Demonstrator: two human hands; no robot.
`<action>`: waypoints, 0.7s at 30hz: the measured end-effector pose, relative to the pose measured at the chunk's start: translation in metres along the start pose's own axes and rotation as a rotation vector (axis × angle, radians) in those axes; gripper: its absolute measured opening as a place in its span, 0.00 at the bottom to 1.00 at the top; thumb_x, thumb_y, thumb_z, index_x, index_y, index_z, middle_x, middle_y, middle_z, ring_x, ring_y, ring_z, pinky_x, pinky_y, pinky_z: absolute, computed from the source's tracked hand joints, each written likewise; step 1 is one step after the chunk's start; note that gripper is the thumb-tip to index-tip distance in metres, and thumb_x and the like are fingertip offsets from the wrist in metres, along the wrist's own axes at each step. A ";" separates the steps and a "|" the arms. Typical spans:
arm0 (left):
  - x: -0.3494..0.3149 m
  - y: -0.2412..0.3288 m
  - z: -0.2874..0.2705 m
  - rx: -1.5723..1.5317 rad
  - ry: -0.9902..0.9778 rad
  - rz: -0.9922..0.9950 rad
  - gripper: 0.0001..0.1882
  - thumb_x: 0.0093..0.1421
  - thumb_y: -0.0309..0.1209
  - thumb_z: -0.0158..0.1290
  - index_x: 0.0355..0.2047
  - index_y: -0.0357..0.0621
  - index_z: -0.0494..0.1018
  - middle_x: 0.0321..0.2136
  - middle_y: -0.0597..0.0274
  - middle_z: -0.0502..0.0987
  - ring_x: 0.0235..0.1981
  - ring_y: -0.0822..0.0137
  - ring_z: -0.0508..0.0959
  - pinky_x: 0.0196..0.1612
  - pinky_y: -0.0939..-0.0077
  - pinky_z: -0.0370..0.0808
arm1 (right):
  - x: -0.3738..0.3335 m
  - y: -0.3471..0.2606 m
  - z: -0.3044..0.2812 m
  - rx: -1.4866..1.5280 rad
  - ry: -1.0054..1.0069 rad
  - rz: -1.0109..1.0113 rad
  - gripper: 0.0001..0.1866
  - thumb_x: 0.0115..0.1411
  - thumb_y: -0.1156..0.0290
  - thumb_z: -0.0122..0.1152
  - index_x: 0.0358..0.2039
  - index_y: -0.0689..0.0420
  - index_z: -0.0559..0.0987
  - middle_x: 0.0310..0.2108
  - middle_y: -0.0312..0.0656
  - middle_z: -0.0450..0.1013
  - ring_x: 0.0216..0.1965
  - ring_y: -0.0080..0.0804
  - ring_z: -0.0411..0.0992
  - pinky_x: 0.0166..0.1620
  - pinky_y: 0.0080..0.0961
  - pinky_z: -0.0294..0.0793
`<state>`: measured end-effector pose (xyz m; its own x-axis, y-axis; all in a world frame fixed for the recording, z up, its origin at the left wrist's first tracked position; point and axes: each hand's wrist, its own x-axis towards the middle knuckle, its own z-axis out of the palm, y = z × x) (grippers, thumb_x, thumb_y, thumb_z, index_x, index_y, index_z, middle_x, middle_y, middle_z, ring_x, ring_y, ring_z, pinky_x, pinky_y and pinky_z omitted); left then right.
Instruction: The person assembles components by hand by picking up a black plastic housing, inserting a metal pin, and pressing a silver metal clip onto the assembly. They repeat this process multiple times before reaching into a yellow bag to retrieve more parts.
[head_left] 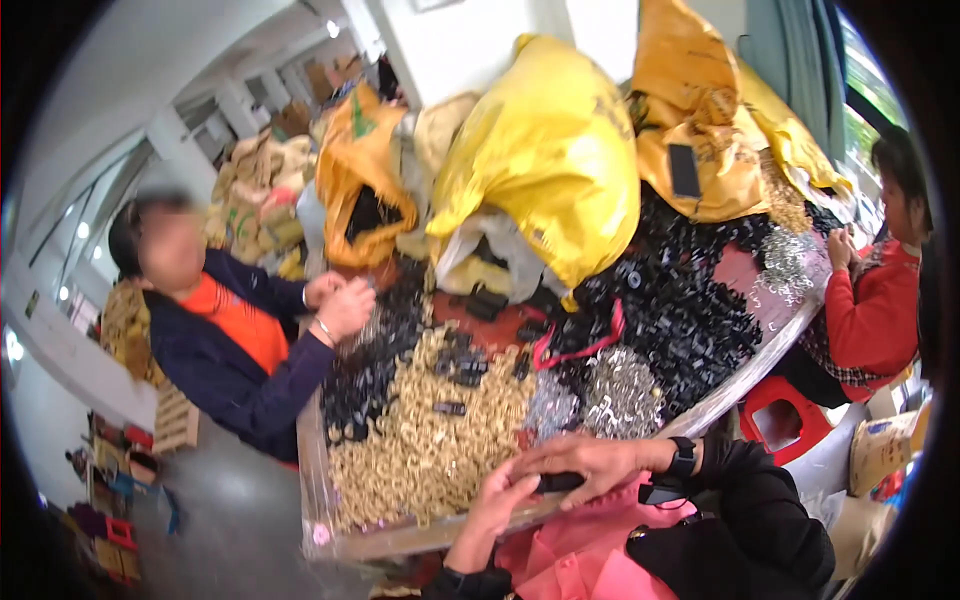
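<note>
At the near edge of the table, my left hand (494,508) and my right hand (592,462) meet around a small black piece (560,482), likely plastic. Fingers cover much of it, so its exact kind does not show. My left thumb and fingers close on its left end, while the right hand's fingers curl over it from above. Just beyond my hands lie a heap of beige curved pieces (430,450), a small pile of clear or silvery bits (553,405) and a pile of shiny metal hooks (622,395).
Black plastic parts (690,330) spread across the table's right half, near a pink strap (580,352). A large yellow sack (560,150) and orange sacks (695,130) stand at the back. One co-worker (240,330) handles something at left; another (875,310) sits at right by a red stool (785,420).
</note>
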<state>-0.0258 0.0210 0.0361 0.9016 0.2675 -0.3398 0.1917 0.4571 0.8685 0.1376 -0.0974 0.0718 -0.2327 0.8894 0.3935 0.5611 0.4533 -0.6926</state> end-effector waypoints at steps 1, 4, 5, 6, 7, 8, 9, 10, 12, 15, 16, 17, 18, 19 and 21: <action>0.002 -0.002 0.003 0.026 -0.033 0.015 0.22 0.53 0.20 0.46 0.49 0.35 0.58 0.41 0.57 0.68 0.38 0.70 0.72 0.32 0.81 0.73 | -0.001 -0.002 0.003 0.053 -0.044 -0.044 0.32 0.44 0.61 0.60 0.48 0.63 0.63 0.47 0.51 0.61 0.48 0.47 0.61 0.50 0.36 0.59; 0.005 -0.009 0.013 -0.075 -0.103 0.107 0.22 0.52 0.19 0.46 0.49 0.36 0.59 0.41 0.58 0.68 0.38 0.71 0.72 0.35 0.81 0.73 | -0.006 -0.006 0.011 0.111 -0.085 -0.060 0.33 0.45 0.60 0.59 0.49 0.64 0.62 0.48 0.52 0.60 0.49 0.47 0.60 0.51 0.35 0.58; 0.005 -0.008 0.017 -0.082 -0.085 0.086 0.23 0.51 0.17 0.46 0.49 0.36 0.59 0.41 0.58 0.68 0.39 0.70 0.71 0.37 0.80 0.73 | -0.009 -0.006 0.013 0.145 -0.095 -0.026 0.32 0.46 0.60 0.59 0.48 0.65 0.62 0.48 0.52 0.60 0.49 0.47 0.60 0.51 0.35 0.58; 0.004 -0.008 0.020 -0.089 -0.061 0.061 0.23 0.51 0.16 0.45 0.49 0.36 0.59 0.41 0.58 0.69 0.40 0.69 0.71 0.38 0.79 0.72 | -0.011 -0.005 0.015 0.187 -0.106 0.006 0.32 0.47 0.61 0.58 0.48 0.65 0.62 0.48 0.52 0.60 0.49 0.46 0.60 0.51 0.34 0.59; 0.004 -0.010 0.020 -0.097 -0.035 0.034 0.23 0.51 0.15 0.45 0.49 0.36 0.59 0.41 0.57 0.69 0.40 0.68 0.71 0.39 0.79 0.72 | -0.013 -0.004 0.015 0.173 -0.088 0.009 0.32 0.47 0.61 0.58 0.48 0.65 0.62 0.48 0.52 0.60 0.49 0.46 0.60 0.51 0.34 0.59; 0.005 -0.012 0.017 -0.084 -0.050 0.032 0.23 0.51 0.15 0.45 0.49 0.36 0.59 0.41 0.57 0.69 0.40 0.68 0.71 0.39 0.79 0.72 | -0.013 -0.002 0.015 0.155 -0.027 -0.013 0.31 0.47 0.61 0.58 0.48 0.65 0.63 0.46 0.52 0.61 0.48 0.46 0.61 0.50 0.33 0.60; 0.009 -0.016 0.012 -0.187 -0.122 0.011 0.23 0.50 0.15 0.45 0.49 0.36 0.59 0.41 0.57 0.69 0.40 0.67 0.71 0.39 0.78 0.72 | -0.014 -0.001 0.015 0.138 0.033 -0.035 0.29 0.47 0.62 0.58 0.47 0.64 0.64 0.45 0.52 0.62 0.46 0.45 0.62 0.48 0.32 0.61; 0.012 -0.020 0.008 -0.290 -0.194 -0.014 0.23 0.50 0.15 0.45 0.48 0.36 0.59 0.41 0.57 0.69 0.40 0.67 0.72 0.39 0.78 0.72 | -0.014 -0.001 0.015 0.121 0.093 -0.057 0.28 0.47 0.62 0.57 0.46 0.64 0.64 0.43 0.52 0.64 0.45 0.45 0.63 0.47 0.32 0.63; 0.017 -0.023 0.006 -0.391 -0.268 -0.039 0.23 0.50 0.15 0.45 0.48 0.36 0.60 0.41 0.57 0.69 0.39 0.66 0.72 0.40 0.78 0.73 | -0.014 -0.001 0.015 0.086 0.141 -0.020 0.26 0.47 0.62 0.57 0.45 0.63 0.66 0.41 0.51 0.65 0.43 0.44 0.64 0.45 0.32 0.64; 0.025 -0.030 0.010 -0.374 -0.097 0.014 0.16 0.49 0.18 0.46 0.40 0.39 0.66 0.36 0.59 0.71 0.34 0.67 0.73 0.33 0.76 0.74 | -0.014 -0.001 0.015 0.024 0.230 0.058 0.22 0.47 0.63 0.56 0.42 0.62 0.68 0.36 0.49 0.67 0.39 0.44 0.66 0.41 0.32 0.66; 0.026 -0.030 0.013 -0.369 -0.106 0.012 0.16 0.49 0.18 0.46 0.40 0.39 0.66 0.36 0.59 0.71 0.34 0.67 0.73 0.33 0.76 0.74 | -0.013 -0.003 0.016 0.005 0.237 0.045 0.21 0.47 0.64 0.56 0.40 0.61 0.69 0.34 0.48 0.68 0.37 0.44 0.67 0.40 0.32 0.66; 0.026 -0.030 0.016 -0.357 -0.070 0.025 0.15 0.50 0.18 0.46 0.40 0.39 0.66 0.35 0.60 0.71 0.34 0.67 0.73 0.33 0.76 0.74 | -0.012 -0.004 0.016 -0.014 0.244 0.031 0.19 0.47 0.64 0.55 0.39 0.61 0.69 0.32 0.47 0.68 0.35 0.44 0.67 0.38 0.32 0.66; 0.027 -0.030 0.019 -0.346 -0.034 0.038 0.14 0.50 0.19 0.46 0.39 0.39 0.67 0.34 0.60 0.72 0.34 0.66 0.74 0.33 0.75 0.74 | -0.012 -0.005 0.016 -0.032 0.251 0.016 0.18 0.48 0.65 0.55 0.38 0.60 0.70 0.31 0.46 0.68 0.34 0.44 0.67 0.37 0.32 0.67; 0.028 -0.031 0.021 -0.334 0.002 0.052 0.13 0.50 0.19 0.46 0.38 0.40 0.67 0.33 0.60 0.72 0.33 0.66 0.74 0.33 0.75 0.74 | -0.013 -0.003 0.017 -0.037 0.258 0.019 0.18 0.48 0.65 0.55 0.38 0.60 0.70 0.31 0.46 0.68 0.34 0.44 0.67 0.37 0.32 0.67; 0.033 -0.035 0.018 -0.359 -0.003 0.020 0.13 0.51 0.20 0.46 0.39 0.40 0.67 0.32 0.60 0.72 0.33 0.66 0.74 0.34 0.74 0.74 | -0.015 0.004 0.021 0.001 0.265 0.033 0.18 0.48 0.64 0.55 0.38 0.60 0.70 0.31 0.46 0.68 0.34 0.44 0.67 0.37 0.32 0.67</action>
<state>0.0044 -0.0012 0.0007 0.9050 0.2772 -0.3228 0.0260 0.7211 0.6924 0.1266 -0.1077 0.0510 0.0020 0.8568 0.5157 0.5643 0.4248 -0.7079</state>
